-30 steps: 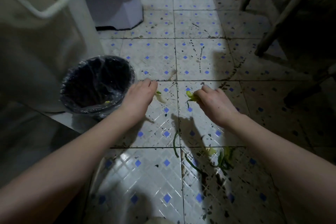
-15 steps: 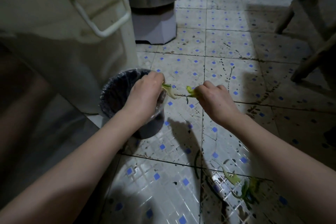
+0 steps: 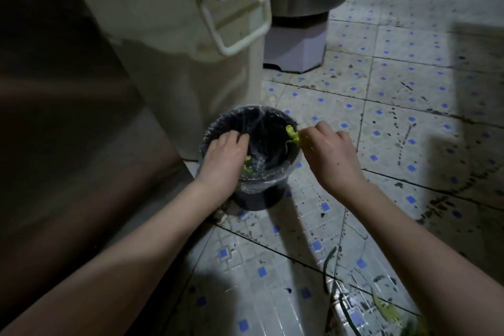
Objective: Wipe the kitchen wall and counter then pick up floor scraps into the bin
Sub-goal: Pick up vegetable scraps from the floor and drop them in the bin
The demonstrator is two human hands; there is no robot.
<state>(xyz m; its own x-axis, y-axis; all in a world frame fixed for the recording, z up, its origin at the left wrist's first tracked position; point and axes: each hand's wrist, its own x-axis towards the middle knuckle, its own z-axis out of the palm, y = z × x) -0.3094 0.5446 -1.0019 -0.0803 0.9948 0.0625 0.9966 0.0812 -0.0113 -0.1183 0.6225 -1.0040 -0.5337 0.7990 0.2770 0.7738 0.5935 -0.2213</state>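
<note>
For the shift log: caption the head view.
Left hand over lined bin, right hand pinching green scrap at the rim; more scraps on floor.

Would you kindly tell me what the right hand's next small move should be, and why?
Probably open the right hand and drop its green scrap: the fingers pinch it just inside the rim of the bin, over the opening.

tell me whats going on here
A person is clearing up. The right hand pinches a green scrap at the rim of the lined bin; the left hand reaches into the bin, and whether it holds anything is unclear. More scraps lie on the floor nearby.
</note>
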